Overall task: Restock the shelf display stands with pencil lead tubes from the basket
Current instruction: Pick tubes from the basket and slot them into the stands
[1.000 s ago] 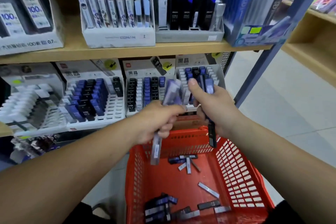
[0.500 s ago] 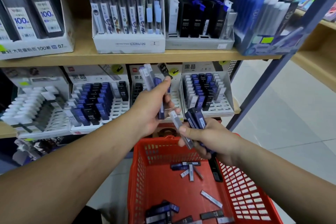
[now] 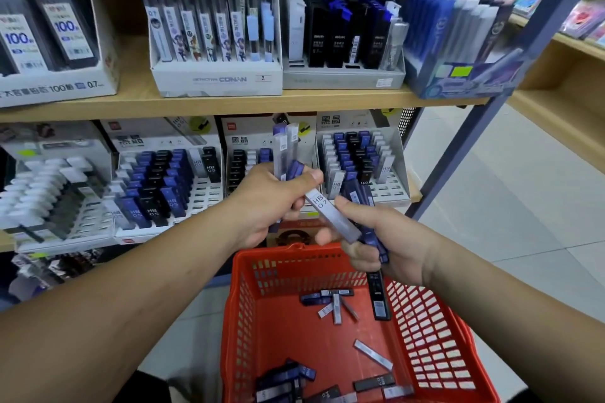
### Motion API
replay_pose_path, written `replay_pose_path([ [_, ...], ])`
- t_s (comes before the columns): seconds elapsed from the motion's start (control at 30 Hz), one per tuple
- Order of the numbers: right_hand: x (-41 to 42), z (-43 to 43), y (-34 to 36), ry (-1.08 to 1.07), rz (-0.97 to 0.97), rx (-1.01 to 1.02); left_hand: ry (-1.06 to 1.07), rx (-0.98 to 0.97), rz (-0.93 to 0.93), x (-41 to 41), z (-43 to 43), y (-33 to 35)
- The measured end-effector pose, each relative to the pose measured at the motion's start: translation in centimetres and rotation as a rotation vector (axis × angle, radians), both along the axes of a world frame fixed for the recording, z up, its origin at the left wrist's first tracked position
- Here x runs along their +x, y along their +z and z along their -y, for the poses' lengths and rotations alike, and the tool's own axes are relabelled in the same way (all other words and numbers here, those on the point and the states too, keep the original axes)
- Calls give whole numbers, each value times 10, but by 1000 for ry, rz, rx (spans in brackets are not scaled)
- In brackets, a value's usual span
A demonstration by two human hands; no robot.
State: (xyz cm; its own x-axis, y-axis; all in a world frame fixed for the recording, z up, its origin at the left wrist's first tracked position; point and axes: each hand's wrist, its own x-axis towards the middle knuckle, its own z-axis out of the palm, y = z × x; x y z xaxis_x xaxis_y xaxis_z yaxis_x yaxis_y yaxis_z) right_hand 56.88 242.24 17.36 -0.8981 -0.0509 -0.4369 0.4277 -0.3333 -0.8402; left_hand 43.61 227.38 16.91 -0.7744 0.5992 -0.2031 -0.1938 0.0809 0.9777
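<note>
Both hands full | left hand point(image 3: 268, 203) grips upright tubes point(image 3: 285, 147) | right hand point(image 3: 393, 242) pinches HB 0.7 tube point(image 3: 330, 214) | I'd check stand point(image 3: 391, 195) labels, possibly 0.7, before slotting.

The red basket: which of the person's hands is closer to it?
Right. The right hand hangs just above the far rim of the red basket; the left hand is higher and further left, in front of the middle display stand.

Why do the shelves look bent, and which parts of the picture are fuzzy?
Head view: the wide-angle lens bows the upper shelf and tilts the blue post; the white stand at left and blue box at right are smeared; the HB 0.7 tube in the right hand reads sharp.
</note>
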Motion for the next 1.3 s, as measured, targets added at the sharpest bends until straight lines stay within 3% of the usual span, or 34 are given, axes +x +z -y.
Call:
replay_pose_path([
  [0.17, 8, -9, 7, 62, -21, 242, -6, -80, -53, -3, -4, -6],
  [0.4, 7, -21, -4, -41, 36, 323, -63, -132, -82, -3, -14, -6],
  [0.53, 8, -27, -3, -178, -82, 657, -107, -200, -167, 8, -33, -1],
  [0.67, 11, -40, -3, -235, -168, 710, -147, -222, -176, 18, -53, -1],
  [0.8, 16, -62, -4, -353, -172, 647, -79, -249, -101, 14, -62, -6],
  [0.93, 8, -95, -6, -577, -191, 836, -161, -289, 101, 15, -63, -14],
  [1.07, -16, -123, -13, -645, -203, 935, -272, -205, 332, 14, -66, -15],
  [1.3, -34, -144, -39, -583, -202, 1105, -316, -223, 346, 11, -70, -22],
])
